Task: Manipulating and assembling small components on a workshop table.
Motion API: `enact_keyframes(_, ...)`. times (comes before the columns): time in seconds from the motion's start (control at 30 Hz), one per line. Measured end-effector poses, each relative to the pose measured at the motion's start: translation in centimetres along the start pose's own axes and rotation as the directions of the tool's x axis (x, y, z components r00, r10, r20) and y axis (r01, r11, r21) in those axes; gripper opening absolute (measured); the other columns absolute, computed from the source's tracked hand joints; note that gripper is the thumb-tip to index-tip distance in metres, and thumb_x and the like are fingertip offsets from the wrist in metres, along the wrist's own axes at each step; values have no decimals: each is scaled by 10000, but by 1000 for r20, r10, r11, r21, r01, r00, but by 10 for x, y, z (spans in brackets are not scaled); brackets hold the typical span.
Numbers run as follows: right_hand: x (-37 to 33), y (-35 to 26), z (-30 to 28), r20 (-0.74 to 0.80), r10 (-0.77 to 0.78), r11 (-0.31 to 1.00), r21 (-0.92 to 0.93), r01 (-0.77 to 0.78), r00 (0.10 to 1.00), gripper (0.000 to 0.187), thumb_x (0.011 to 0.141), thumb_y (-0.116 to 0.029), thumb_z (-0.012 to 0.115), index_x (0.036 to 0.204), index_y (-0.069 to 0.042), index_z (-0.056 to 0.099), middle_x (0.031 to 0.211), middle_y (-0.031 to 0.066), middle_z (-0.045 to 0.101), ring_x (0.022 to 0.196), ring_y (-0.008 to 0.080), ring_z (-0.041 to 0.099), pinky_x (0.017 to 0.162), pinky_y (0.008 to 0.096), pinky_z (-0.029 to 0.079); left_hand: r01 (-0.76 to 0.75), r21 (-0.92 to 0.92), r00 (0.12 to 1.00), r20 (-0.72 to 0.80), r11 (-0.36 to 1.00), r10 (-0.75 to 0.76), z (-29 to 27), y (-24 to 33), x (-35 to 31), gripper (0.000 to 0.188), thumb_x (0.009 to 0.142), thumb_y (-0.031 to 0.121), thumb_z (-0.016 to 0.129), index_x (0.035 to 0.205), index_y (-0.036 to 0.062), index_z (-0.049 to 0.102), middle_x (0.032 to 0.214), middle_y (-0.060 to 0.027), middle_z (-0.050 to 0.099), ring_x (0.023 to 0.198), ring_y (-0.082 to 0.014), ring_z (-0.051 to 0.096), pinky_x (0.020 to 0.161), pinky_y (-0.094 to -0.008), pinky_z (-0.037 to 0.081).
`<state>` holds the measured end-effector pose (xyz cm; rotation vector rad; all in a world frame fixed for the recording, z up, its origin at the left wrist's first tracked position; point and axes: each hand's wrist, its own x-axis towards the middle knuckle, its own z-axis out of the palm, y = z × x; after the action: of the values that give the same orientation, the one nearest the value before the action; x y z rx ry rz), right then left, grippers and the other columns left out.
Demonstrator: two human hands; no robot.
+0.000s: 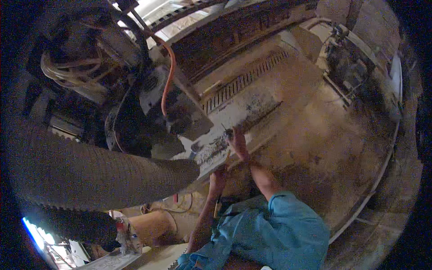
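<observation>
My right hand [238,143] reaches over a pale, dark-flecked strip [263,96] on the machine bed. Its fingers are closed on a small dark piece [228,133] with a thin spike, too small to name. Nearer to me, my left hand [218,177] is at the strip's front edge, its fingers curled. A thin yellowish stick [228,154] stands just above it; whether the hand grips this stick I cannot tell. Both arms come from rolled blue-green sleeves [297,216].
A thick ribbed hose [103,180] comes in from the left, ending beside the strip. An orange hose [168,81] hangs above a grey machine housing [175,108]. Behind the strip runs a slotted vent [245,81]. Brown dusty surface [324,144] spreads rightward, with machinery [346,67] at the far right.
</observation>
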<state>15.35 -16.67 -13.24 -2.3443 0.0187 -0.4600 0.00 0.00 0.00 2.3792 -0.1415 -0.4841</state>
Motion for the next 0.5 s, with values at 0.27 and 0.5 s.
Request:
enact_keyframes(0.27,15,18,-37,-306,70,971,241,6,949,504,882,-255,613,1269,22,446,1218,187,498,1016,273,534,876,388,458,-95,-356,994,-88,930,67,-18,56,10,266,887,168,559,1090,-2,589,1017,-137,638,954,-281,585,827,-378,456)
enact_keyframes(0.5,-31,15,-92,95,501,440,828,-347,861,297,958,-272,524,969,15,601,783,73,545,658,117,545,584,295,460,128,-291,986,137,948,-91,-21,78,7,262,860,114,603,1102,12,605,1044,-105,640,963,-218,581,835,-337,457)
